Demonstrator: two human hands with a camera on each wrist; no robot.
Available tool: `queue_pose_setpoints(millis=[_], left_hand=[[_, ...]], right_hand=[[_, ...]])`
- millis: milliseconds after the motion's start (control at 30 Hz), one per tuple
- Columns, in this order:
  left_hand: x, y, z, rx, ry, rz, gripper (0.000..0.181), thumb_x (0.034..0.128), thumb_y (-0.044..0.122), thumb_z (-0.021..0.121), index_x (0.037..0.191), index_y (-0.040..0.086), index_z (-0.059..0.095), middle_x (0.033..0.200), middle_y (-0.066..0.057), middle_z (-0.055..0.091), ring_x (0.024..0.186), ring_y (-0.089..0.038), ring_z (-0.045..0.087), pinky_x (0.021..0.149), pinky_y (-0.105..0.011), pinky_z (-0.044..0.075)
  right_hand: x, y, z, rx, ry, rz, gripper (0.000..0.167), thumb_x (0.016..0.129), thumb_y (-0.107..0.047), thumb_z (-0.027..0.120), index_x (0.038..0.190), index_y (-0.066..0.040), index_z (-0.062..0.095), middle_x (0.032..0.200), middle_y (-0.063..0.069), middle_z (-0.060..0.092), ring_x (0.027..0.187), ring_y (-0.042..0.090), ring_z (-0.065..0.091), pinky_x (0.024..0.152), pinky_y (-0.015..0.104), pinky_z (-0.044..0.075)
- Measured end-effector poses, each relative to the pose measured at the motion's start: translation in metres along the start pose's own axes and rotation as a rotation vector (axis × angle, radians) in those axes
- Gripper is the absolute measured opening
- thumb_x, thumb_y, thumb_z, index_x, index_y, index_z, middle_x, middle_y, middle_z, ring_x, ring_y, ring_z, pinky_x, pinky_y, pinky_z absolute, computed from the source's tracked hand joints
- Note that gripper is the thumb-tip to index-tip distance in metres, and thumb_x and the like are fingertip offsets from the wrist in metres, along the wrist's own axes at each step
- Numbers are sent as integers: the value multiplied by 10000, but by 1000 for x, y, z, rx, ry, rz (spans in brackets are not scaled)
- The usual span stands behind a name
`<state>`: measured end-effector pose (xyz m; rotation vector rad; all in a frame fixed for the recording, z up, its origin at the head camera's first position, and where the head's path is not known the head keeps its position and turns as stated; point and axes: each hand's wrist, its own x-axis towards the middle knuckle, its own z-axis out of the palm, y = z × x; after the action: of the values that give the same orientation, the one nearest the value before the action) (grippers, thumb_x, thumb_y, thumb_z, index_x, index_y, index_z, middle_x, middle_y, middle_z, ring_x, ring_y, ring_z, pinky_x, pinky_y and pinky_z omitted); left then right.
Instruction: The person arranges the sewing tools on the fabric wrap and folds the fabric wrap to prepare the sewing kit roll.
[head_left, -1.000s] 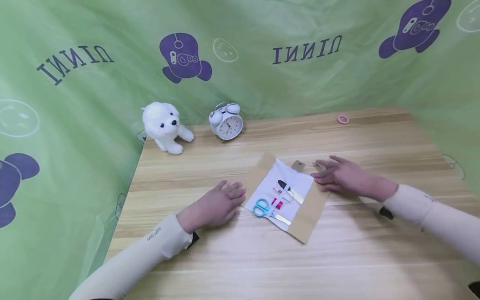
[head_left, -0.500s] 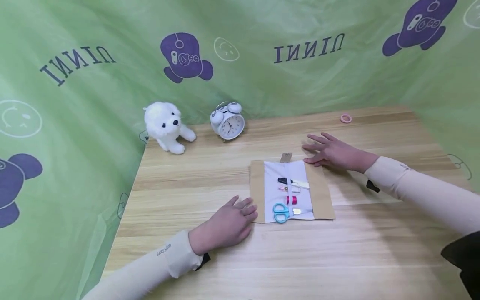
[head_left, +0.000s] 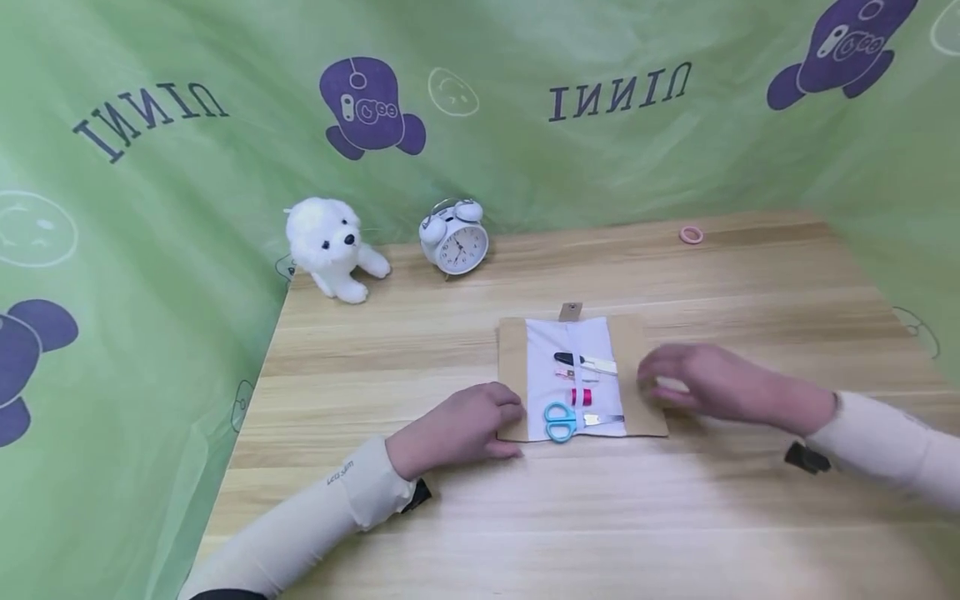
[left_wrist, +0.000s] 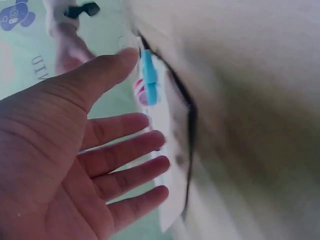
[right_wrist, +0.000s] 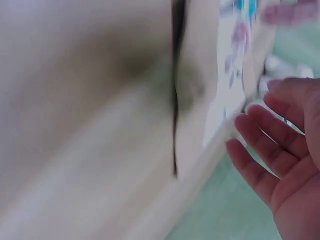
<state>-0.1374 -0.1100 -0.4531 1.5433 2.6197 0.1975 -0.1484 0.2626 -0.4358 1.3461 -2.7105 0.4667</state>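
A tan fabric sewing kit (head_left: pixel 643 408) lies unfolded on the table, its white lining facing up. An elastic band across the lining holds turquoise scissors (head_left: pixel 558 423), a red thread spool (head_left: pixel 581 397), a small pinkish item (head_left: pixel 566 375) and a black-and-white slim tool (head_left: pixel 596 365). My left hand (head_left: pixel 465 422) is at the kit's lower left edge, fingers loosely extended in the left wrist view (left_wrist: pixel 115 150). Beside the right flap hovers my right hand (head_left: pixel 708 381), blurred, with loosely bent fingers and nothing held; whether it touches the flap cannot be told.
At the back left sit a white plush dog (head_left: pixel 333 250) and a white alarm clock (head_left: pixel 455 239). A pink ring (head_left: pixel 691 235) lies near the back right edge of the wooden table (head_left: pixel 600 517). Green printed cloth (head_left: pixel 510 175) hangs behind.
The sewing kit has turned from a slant to lie square to me. My right hand has come away from its upper right corner, moving nearer along the right side. The left hand has shifted slightly right.
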Motion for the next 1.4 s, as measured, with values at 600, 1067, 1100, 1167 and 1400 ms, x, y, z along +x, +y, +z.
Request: queue_pose_setpoints(millis=[600, 1067, 1100, 1167, 1400], left_hand=[[7, 2, 19, 121, 38, -31, 134, 976, 242, 556, 947, 169, 664, 909, 59, 622, 713, -75, 539, 621, -241, 514], [12, -41, 19, -310, 129, -181, 222, 986, 229, 585, 1121, 156, 746, 813, 98, 730, 590, 16, 498, 638, -180, 472], [13, -42, 20, -341, 145, -197, 218, 980, 216, 594, 1126, 152, 742, 795, 95, 727, 577, 18, 487, 628, -179, 466], [15, -45, 23, -416, 169, -228, 218, 974, 197, 608, 1150, 147, 726, 766, 95, 717, 572, 25, 488, 621, -169, 458], [23, -57, 24, -615, 235, -226, 294, 960, 90, 625, 1239, 152, 694, 697, 51, 677, 540, 19, 443, 551, -151, 396]], right_hand=[[-32, -17, 42, -40, 130, 15, 262, 770, -52, 793, 1009, -156, 760, 966, -56, 761, 887, 112, 726, 762, 319, 599], [-23, -4, 34, 310, 126, 344, 90, 868, -71, 757, 922, -141, 776, 764, -108, 731, 662, -105, 504, 581, 127, 451], [-22, -3, 34, 343, 117, 374, 71, 879, -83, 749, 921, -135, 774, 735, -109, 715, 638, -101, 486, 560, 139, 442], [-20, -1, 34, 390, 101, 428, 52, 892, -100, 739, 921, -132, 768, 694, -126, 677, 599, -82, 444, 533, 157, 413], [-13, 7, 36, 433, 52, 559, 47, 907, -125, 730, 898, -88, 758, 655, -89, 661, 555, -53, 446, 524, 180, 406]])
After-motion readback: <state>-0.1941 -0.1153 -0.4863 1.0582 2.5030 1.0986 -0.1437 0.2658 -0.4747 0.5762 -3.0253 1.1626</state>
